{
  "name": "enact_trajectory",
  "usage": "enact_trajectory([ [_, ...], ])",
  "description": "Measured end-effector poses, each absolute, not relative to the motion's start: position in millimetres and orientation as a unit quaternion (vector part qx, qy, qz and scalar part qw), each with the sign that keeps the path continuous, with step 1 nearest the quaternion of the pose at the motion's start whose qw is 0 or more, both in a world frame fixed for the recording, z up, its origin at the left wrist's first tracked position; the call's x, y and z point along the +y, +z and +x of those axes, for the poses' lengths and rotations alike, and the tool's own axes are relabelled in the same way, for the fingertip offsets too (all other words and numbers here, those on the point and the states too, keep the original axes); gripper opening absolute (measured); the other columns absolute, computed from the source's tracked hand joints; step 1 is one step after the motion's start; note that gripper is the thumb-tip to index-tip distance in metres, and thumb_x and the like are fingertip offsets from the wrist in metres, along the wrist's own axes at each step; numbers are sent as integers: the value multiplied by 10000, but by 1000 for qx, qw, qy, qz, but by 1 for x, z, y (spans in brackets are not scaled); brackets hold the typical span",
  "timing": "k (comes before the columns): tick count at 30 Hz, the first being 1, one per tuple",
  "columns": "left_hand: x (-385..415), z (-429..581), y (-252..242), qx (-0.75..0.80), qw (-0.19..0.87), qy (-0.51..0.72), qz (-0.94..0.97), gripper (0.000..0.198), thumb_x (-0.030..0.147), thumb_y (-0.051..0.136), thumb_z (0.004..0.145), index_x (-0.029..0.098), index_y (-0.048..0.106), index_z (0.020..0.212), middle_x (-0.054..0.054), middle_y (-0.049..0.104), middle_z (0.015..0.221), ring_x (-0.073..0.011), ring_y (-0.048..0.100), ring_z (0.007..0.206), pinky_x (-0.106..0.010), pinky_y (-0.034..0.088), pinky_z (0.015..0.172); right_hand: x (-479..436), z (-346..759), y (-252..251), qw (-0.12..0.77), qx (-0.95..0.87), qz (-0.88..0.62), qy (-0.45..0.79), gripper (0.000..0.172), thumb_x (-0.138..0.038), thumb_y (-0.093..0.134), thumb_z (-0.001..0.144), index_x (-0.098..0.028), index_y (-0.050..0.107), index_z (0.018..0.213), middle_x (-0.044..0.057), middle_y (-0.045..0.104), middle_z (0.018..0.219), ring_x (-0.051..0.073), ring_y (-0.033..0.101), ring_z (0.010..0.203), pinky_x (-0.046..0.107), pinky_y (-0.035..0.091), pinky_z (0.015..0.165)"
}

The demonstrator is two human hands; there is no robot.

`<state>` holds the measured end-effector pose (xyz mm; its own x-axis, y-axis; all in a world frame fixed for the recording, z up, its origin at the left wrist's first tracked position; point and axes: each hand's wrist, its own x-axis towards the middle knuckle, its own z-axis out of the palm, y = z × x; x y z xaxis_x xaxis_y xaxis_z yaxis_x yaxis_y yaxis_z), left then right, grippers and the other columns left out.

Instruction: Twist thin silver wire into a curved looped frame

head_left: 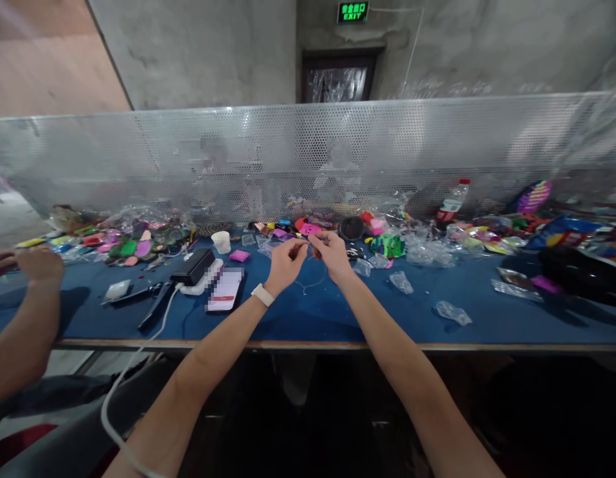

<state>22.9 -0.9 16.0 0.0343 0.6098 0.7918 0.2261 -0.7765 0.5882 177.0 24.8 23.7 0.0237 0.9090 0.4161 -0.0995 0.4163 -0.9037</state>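
Both my arms reach out over the blue table (338,318). My left hand (287,259), with a white band at the wrist, is closed in a pinch. My right hand (332,253) is also pinched, fingertips close to the left hand's. Between them is a small dark piece, too small to name. A thin pale thread (312,285) hangs from the hands in a loop down to the table.
A phone (225,289), a black power bank (193,267) with a white cable, a white cup (221,241) and scissors (133,293) lie at left. Colourful small pieces and clear bags line the perforated metal screen (308,153). Another person's arm (24,312) is at far left. A bottle (452,201) stands at right.
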Motion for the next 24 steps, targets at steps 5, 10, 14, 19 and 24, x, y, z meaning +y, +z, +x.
enact_trajectory([
  [5,9,22,12,332,171,654,657,244,395,692,1021,171,774,967,-67,781,877,-170,686,755,-288,544,714,12,169,19,639,-654,-363,176,361,-590,747,955,-261,750,1104,42,784,818,204,648,625,370,554,661],
  [10,13,14,14,316,187,651,664,294,448,698,1022,171,792,986,-81,791,913,-178,703,789,-289,556,709,15,171,16,608,-715,-335,84,277,-489,678,1016,-262,833,984,104,803,1164,247,730,844,429,617,805],
  [14,15,11,13,301,196,647,673,299,462,719,1010,177,812,1012,-94,812,956,-193,727,820,-307,575,733,20,172,14,595,-727,-327,101,306,-514,641,1049,-262,812,1016,120,811,1179,316,743,1139,479,615,950],
  [19,14,9,13,300,192,642,679,296,456,715,1015,183,825,1036,-109,828,1010,-211,754,880,-325,595,765,26,173,11,603,-680,-322,266,461,-612,792,922,-259,681,1198,76,814,1001,270,773,938,449,616,911],
  [24,13,10,14,298,208,641,676,326,491,726,1006,179,819,1029,-99,813,930,-196,739,795,-320,592,733,34,178,10,560,-610,-306,469,608,-635,904,727,-259,632,1119,17,783,826,237,772,845,379,609,797],
])
